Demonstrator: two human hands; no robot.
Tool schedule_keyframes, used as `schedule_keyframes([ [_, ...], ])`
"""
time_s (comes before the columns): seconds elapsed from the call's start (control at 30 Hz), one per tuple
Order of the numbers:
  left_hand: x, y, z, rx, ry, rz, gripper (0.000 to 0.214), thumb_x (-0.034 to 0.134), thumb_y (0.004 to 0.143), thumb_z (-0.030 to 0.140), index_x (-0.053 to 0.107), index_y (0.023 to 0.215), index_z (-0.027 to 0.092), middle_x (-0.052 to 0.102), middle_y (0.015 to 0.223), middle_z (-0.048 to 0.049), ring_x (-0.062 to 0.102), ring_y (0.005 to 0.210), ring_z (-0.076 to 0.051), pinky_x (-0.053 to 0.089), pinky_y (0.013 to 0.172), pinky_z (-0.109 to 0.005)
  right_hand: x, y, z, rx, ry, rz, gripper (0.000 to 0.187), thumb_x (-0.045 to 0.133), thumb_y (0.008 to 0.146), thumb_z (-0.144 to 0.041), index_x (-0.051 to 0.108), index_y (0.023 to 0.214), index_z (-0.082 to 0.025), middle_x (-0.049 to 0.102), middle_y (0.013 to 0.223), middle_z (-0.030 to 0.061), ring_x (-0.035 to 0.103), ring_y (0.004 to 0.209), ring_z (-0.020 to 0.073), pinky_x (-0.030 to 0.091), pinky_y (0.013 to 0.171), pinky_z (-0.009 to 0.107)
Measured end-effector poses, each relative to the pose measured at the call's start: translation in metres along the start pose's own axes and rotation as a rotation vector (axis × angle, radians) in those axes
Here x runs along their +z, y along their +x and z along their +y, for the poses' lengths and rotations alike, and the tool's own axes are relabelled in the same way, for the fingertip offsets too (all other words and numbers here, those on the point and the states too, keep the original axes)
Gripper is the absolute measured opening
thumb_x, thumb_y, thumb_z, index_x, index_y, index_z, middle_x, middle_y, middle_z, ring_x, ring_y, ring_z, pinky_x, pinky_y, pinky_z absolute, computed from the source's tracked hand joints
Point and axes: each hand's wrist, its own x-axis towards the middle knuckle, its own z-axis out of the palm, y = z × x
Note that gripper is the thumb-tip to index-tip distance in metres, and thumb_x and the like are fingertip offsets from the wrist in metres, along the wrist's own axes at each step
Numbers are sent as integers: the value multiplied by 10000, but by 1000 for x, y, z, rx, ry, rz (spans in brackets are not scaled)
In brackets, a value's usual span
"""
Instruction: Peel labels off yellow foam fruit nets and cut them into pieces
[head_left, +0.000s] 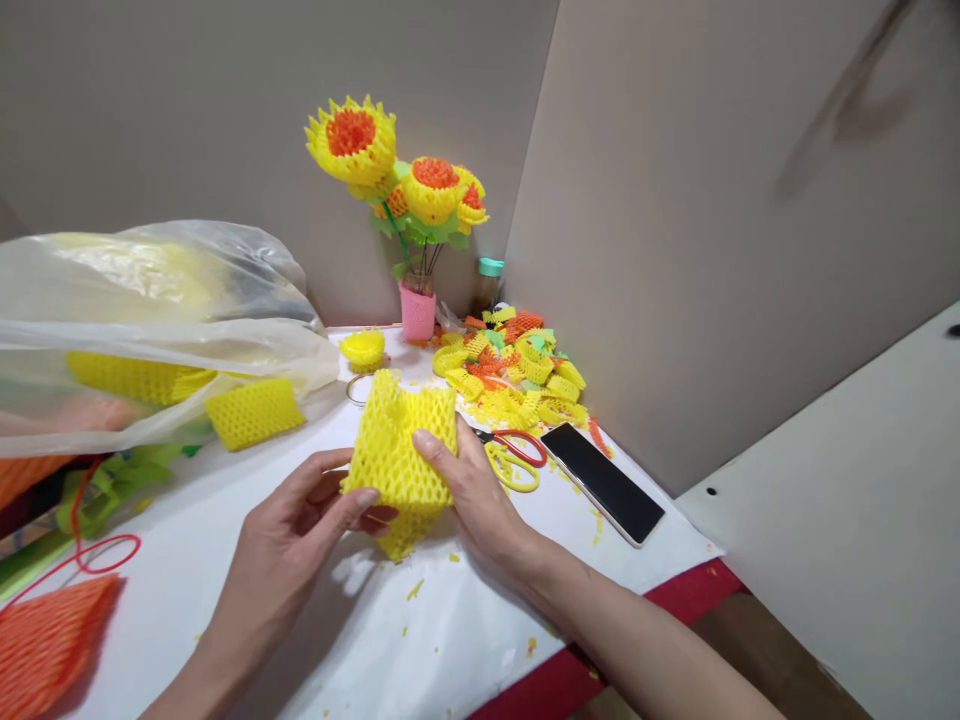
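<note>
Your left hand (300, 520) curls half shut on the lower left edge of the yellow foam mesh sleeve (401, 440), thumb on top. Your right hand (472, 490) grips its right side, thumb laid across the front. Both hands are on it, so neither is nearer. You hold the sleeve between them, just above the white worktop (450, 640). It stands nearly upright: its long axis runs from the ragged lower tip near you up to the notched top edge, which points away toward the pink vase of foam sunflowers (418, 312). Just right of your right hand lie the red-and-yellow scissors (517, 455).
</note>
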Motion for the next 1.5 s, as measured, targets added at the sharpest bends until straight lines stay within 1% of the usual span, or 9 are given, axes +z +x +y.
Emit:
schedule_keyframes([
  [0.17,2,5,5,-100,-230,-56,384,847,719,438,594,975,304,796,760,58,756,694,-200,616,648,-285,1,3,-2,-3,68,-7,561,645,937,-415,447,1439,-262,625,1384,60,594,1284,235,494,1077,378],
  [0.3,3,4,7,-154,-286,-119,505,851,725,397,574,1134,291,822,796,2,742,656,-215,604,620,-308,1,0,-2,-42,40,-9,482,631,947,-427,482,1371,-252,633,1342,64,609,1238,226,512,1029,336],
  [0.5,-2,3,11,-144,-348,-110,500,861,667,463,679,1092,272,764,1235,-63,691,1130,-341,599,832,-366,-1,-6,-5,-86,-73,-149,313,652,928,-438,581,1160,-242,681,1086,40,644,1004,212,522,872,315],
  [0.63,-5,0,21,-147,-347,-101,399,898,631,370,693,957,265,801,1080,-32,730,995,-296,586,760,-312,1,-6,-6,-114,-139,-264,267,671,884,-454,584,953,-211,614,864,2,569,779,166,480,686,265],
  [0.73,-6,0,25,-123,-317,-99,359,918,591,267,698,873,253,799,1021,-6,726,907,-239,563,713,-243,1,-4,-8,-151,-200,-297,299,737,818,-444,585,899,-200,576,851,3,527,773,165,457,664,259],
  [0.93,-10,1,20,10,-189,-55,235,879,655,196,720,818,256,772,970,33,672,872,-170,546,780,-198,-6,3,-15,-262,-241,-279,419,796,761,-452,652,1064,-201,639,1013,48,592,967,221,483,860,332],
  [1.1,-12,3,17,130,-71,-70,176,861,683,259,696,744,259,627,664,92,582,620,-103,479,559,-123,-6,5,-15,-341,-222,-259,306,766,828,-474,709,966,-207,701,970,46,635,938,204,487,903,344],
  [1.33,-14,0,6,312,180,-9,243,809,751,340,781,991,314,823,970,33,766,813,-188,597,700,-194,-5,3,-15,-408,-209,-273,275,784,829,-480,767,963,-240,709,966,46,644,949,206,494,893,358],
  [1.5,-14,-15,2,527,388,113,320,734,803,206,769,1077,368,841,1062,75,788,926,-189,595,860,-233,-6,3,-15,-455,-276,-179,428,832,780,-420,676,1143,-257,637,1130,48,576,1028,213,463,888,354],
])
